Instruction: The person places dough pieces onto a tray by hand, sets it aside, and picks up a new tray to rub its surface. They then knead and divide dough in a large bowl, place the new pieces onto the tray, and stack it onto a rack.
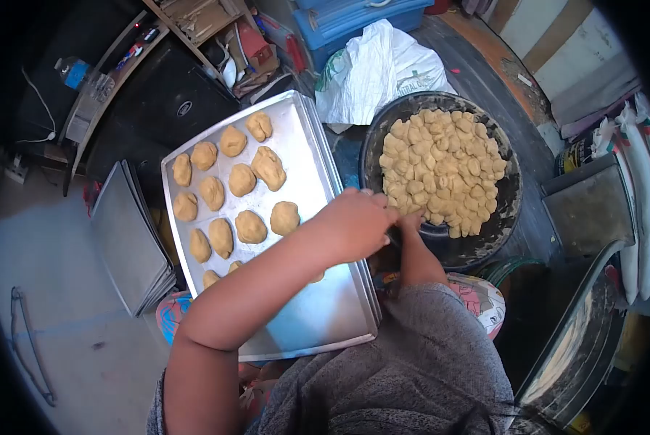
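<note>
A metal tray (303, 168) lies across my lap, with several tan dough lumps (241, 180) in rows on it. To its right, a black basin (512, 196) holds a heap of small dough pieces (445, 163). My left arm crosses over the tray, and my left hand (358, 223) is closed near the basin's left rim, its fingertips mostly hidden. Just beside it, my right hand (410, 222) is closed at the lower left edge of the dough heap. The two hands meet there; what they grip between the fingers cannot be made out.
A white sack (383, 72) and a blue plastic box (361, 25) are behind the basin. Stacked metal trays (130, 239) lean at the left. Another dark basin (572, 348) stands upright at the lower right. A bottle (75, 72) is on the upper left shelf.
</note>
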The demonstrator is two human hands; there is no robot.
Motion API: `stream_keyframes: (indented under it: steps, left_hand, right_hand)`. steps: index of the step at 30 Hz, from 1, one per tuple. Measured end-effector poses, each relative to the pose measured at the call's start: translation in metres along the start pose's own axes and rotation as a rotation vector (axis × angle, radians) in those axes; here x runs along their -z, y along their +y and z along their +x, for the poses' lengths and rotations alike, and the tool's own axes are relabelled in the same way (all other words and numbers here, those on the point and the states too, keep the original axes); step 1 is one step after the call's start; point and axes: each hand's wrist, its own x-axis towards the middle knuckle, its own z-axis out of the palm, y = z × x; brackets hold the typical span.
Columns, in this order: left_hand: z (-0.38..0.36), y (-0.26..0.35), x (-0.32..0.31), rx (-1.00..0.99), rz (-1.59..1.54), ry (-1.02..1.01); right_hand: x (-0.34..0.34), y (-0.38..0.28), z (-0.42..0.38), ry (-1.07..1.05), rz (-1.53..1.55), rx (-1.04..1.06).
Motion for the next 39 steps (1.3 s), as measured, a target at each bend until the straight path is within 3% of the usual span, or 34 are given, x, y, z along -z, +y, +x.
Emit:
stream_keyframes:
  steps: [5, 7, 8, 10, 12, 13, 14, 15, 16, 18, 21, 22, 23, 24, 25, 26, 27, 29, 32, 35, 37, 39]
  left_hand:
    - [-0.012, -0.010, 0.012, 0.075, -0.089, 0.100]
    - [-0.024, -0.006, 0.015, 0.060, -0.127, 0.141]
    - [-0.032, -0.002, 0.016, 0.044, -0.170, 0.175]
    - [-0.052, 0.005, 0.018, 0.045, -0.235, 0.229]
    - [-0.081, 0.008, 0.010, 0.067, -0.323, 0.361]
    - [-0.101, 0.011, 0.007, 0.096, -0.317, 0.371]
    - [-0.123, 0.015, 0.004, 0.189, -0.370, 0.518]
    - [-0.145, 0.019, 0.002, 0.278, -0.419, 0.668]
    - [-0.168, 0.024, -0.001, 0.379, -0.519, 0.761]
    - [-0.213, 0.027, -0.011, 0.491, -0.531, 0.826]
    - [-0.264, 0.032, -0.038, 0.618, -0.516, 0.879]
    - [-0.273, 0.035, -0.051, 0.656, -0.482, 0.867]
    - [-0.277, 0.035, -0.068, 0.645, -0.485, 0.878]
    - [-0.279, 0.034, -0.088, 0.583, -0.405, 0.885]
    - [-0.280, 0.035, -0.103, 0.523, -0.326, 0.892]
    - [-0.278, 0.041, -0.112, 0.490, -0.289, 0.851]
    - [-0.273, 0.048, -0.118, 0.459, -0.249, 0.809]
    - [-0.272, 0.052, -0.123, 0.506, -0.234, 0.764]
    - [-0.270, 0.047, -0.127, 0.392, -0.033, 0.859]
    - [-0.262, 0.047, -0.133, 0.455, -0.128, 0.803]
    - [-0.251, 0.050, -0.129, 0.454, -0.128, 0.898]
    - [-0.243, 0.053, -0.124, 0.595, -0.100, 0.802]
  right_hand:
    - [0.003, 0.017, 0.011, 0.025, -0.061, 0.137]
    - [0.004, 0.023, 0.011, -0.119, 0.301, 0.188]
    - [0.005, 0.026, 0.011, -0.118, 0.301, 0.195]
    - [0.016, 0.011, -0.001, -0.221, 0.908, 0.124]
    - [0.030, -0.012, 0.005, -0.166, 0.976, 0.157]
    - [0.060, -0.034, -0.024, -0.309, 1.147, 0.267]
    - [0.112, -0.062, -0.097, -0.396, 1.173, 0.279]
    - [0.132, -0.074, -0.119, -0.359, 1.149, 0.485]
    - [0.160, -0.088, -0.169, -0.465, 1.194, 0.687]
    - [0.192, -0.096, -0.232, -0.651, 1.151, 0.878]
    - [0.199, -0.080, -0.318, -0.814, 0.740, 1.147]
    - [0.192, -0.080, -0.336, -0.778, 0.469, 1.384]
    - [0.187, -0.076, -0.358, -1.018, 0.316, 1.292]
    - [0.164, -0.069, -0.370, -0.948, 0.197, 1.426]
    - [0.144, -0.067, -0.384, -1.018, 0.006, 1.394]
    - [0.120, -0.054, -0.390, -0.806, -0.147, 1.489]
    - [0.120, -0.054, -0.407, -0.696, -0.253, 1.419]
    - [0.122, -0.046, -0.409, -0.683, -0.014, 1.341]
    - [0.130, -0.039, -0.394, -0.750, 0.132, 1.237]
    - [0.139, -0.041, -0.389, -0.696, -0.073, 1.291]
    - [0.131, -0.037, -0.391, -0.632, -0.127, 1.271]
    - [0.127, -0.029, -0.397, -0.201, 0.144, 1.457]
